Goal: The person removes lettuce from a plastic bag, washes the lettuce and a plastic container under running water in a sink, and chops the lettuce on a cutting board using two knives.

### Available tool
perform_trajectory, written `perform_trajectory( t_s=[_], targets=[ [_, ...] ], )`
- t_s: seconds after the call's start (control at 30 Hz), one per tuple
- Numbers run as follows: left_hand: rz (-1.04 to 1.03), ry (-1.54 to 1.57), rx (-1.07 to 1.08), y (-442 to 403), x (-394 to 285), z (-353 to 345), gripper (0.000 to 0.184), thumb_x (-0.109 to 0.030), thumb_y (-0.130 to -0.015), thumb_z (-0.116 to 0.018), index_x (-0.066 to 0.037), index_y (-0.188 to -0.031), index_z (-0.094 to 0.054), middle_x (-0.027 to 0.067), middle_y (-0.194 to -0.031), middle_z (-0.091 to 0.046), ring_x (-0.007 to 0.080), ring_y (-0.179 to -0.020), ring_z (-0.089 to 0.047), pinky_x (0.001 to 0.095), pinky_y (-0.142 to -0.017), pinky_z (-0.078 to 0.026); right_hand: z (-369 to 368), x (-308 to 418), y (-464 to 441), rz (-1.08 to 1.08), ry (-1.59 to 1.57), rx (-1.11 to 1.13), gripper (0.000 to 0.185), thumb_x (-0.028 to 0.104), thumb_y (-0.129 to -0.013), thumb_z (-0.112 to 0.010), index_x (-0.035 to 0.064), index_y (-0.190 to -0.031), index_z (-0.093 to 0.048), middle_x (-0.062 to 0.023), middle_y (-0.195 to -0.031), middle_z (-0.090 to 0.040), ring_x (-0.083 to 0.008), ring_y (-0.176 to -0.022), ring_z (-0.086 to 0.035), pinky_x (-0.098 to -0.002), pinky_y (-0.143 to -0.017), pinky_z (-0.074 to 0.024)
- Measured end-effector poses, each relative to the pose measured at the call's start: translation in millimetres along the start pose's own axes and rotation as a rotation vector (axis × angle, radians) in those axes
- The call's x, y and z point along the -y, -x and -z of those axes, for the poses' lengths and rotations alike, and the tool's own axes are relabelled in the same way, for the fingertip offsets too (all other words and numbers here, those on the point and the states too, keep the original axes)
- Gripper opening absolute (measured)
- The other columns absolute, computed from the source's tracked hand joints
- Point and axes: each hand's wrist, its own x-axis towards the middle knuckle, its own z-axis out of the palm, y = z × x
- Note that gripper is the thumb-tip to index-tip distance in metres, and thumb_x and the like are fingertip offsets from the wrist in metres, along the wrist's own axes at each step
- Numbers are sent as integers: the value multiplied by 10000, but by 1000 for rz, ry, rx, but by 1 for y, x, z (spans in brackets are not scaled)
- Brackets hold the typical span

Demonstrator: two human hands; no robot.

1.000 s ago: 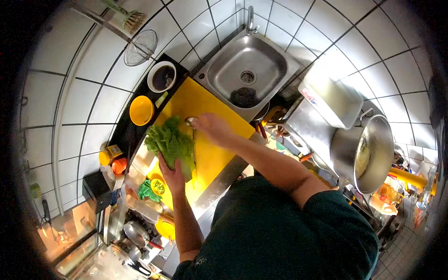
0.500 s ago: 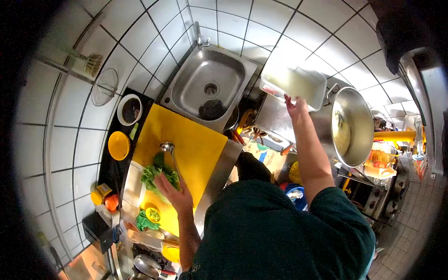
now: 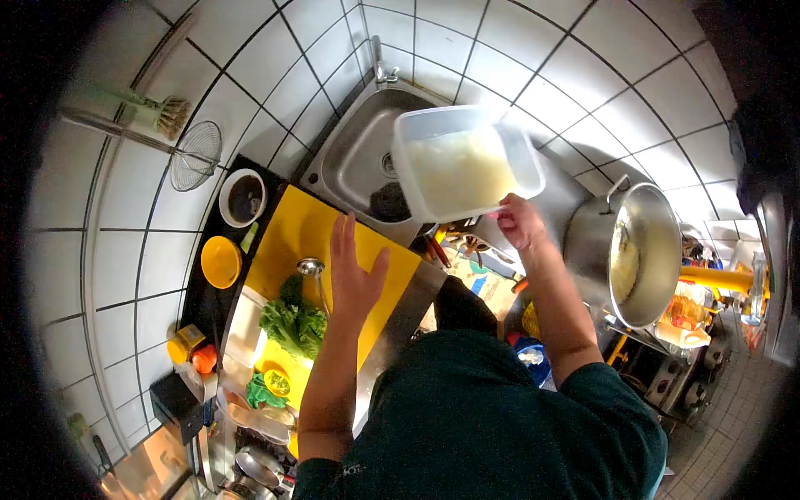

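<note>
Up off the steel counter [image 3: 546, 179] came the plastic tub [image 3: 523, 162], and it moved over toward the sink [image 3: 350, 158]. The left hand [image 3: 354, 275] had come off the leafy greens [image 3: 293, 325] too. The right hand [image 3: 521, 223] held the tub by its near rim, close to a corner, with its fingers clamped on the edge. The tub was tipped, so its open top showed, and it hid part of the sink. Pale, cloudy stuff [image 3: 462, 171] was inside, but it was too blurry to tell what it was. The left hand was open and held nothing. Its long fingers were close together, and its thumb stuck out, apart from them. It was up above the yellow board [image 3: 292, 217], between the ladle [image 3: 310, 267] and the tub. The ladle lay on the board with its round end just beside the greens, and its handle ran toward the left arm. Near the greens was a little yellow bowl [image 3: 277, 382] with green bits in it. A white bowl [image 3: 225, 200] with something dark inside sat beside the board, near an orange bowl [image 3: 221, 262]. A dark, round scrubber [image 3: 389, 202] lay in the sink. The big pot [image 3: 583, 242] stood on the other side of the right hand, well apart from the board.
</note>
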Motion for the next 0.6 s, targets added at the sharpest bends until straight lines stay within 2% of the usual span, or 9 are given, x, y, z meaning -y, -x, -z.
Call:
perform_trajectory(
  t_s=[0.07,0.1,0.2,0.23,0.33,0.4,0.43,0.5,0.6],
  targets=[
    [214,317,-16,-28,6,-5,846,-360,-902,-699,-26,-1531,-244,282,-1524,-311,420,-1393,-352,517,-1105,-350,-30,-5,2,-92,46,0,135,107,-902,-555,3,-986,-535,-224,-811,-640,-131,-425,-385,-217,-373,-304],
    [318,476,-27,-42,9,-7,884,-388,-900,-707,-27,-1543,-219,276,-1524,-321,404,-1387,-370,502,-1097,-368,-49,-9,3,-116,168,-69,170,116,-875,-570,-3,-990,-530,-230,-783,-635,-131,-407,-361,-239,-370,-317],
    [510,723,37,-81,34,-10,996,-440,-878,-736,-19,-1561,-146,260,-1521,-349,355,-1366,-416,470,-1071,-402,-73,-29,-28,-201,179,155,155,94,-855,-561,-10,-966,-535,-227,-738,-625,-133,-400,-366,-247,-363,-313],
    [688,687,77,-93,16,6,1063,-465,-860,-748,0,-1562,-99,266,-1515,-363,345,-1354,-443,425,-1074,-398,-85,-36,-33,-205,173,188,132,89,-853,-565,-14,-933,-542,-236,-734,-631,-127,-396,-356,-239,-359,-301],
    [709,688,-53,-103,47,-3,1107,-518,-860,-723,1,-1566,-46,268,-1520,-354,340,-1354,-445,419,-1081,-387,-118,-56,-53,-230,155,294,102,80,-851,-573,-21,-860,-560,-251,-725,-648,-115,-385,-351,-220,-350,-276],
    [760,563,-72,-108,61,-4,1102,-512,-870,-704,-5,-1569,-20,265,-1514,-362,349,-1337,-451,412,-1091,-371,-128,-70,-80,-263,148,373,104,81,-854,-573,-23,-846,-566,-247,-722,-656,-115,-375,-376,-217,-349,-275],
    [785,500,-80,-109,69,-4,1100,-510,-875,-695,-8,-1570,-7,263,-1511,-366,353,-1328,-455,409,-1096,-364,-130,-74,-98,-298,228,375,109,82,-862,-569,-26,-875,-570,-230,-732,-664,-123,-400,-467,-214,-350,-274],
    [727,507,-130,-106,99,-18,1073,-457,-881,-686,-12,-1573,3,252,-1515,-360,354,-1326,-447,411,-1103,-348,-138,-77,-113,-316,241,417,112,79,-875,-560,-32,-892,-567,-213,-736,-662,-138,-443,-535,-213,-354,-275],
    [688,610,-247,-110,110,-34,1014,-380,-892,-661,-25,-1579,-5,236,-1522,-346,353,-1322,-440,409,-1101,-337,-155,-75,-124,-336,233,414,113,76,-899,-541,-36,-907,-557,-193,-747,-657,-159,-514,-609,-214,-358,-274]
  ],
)
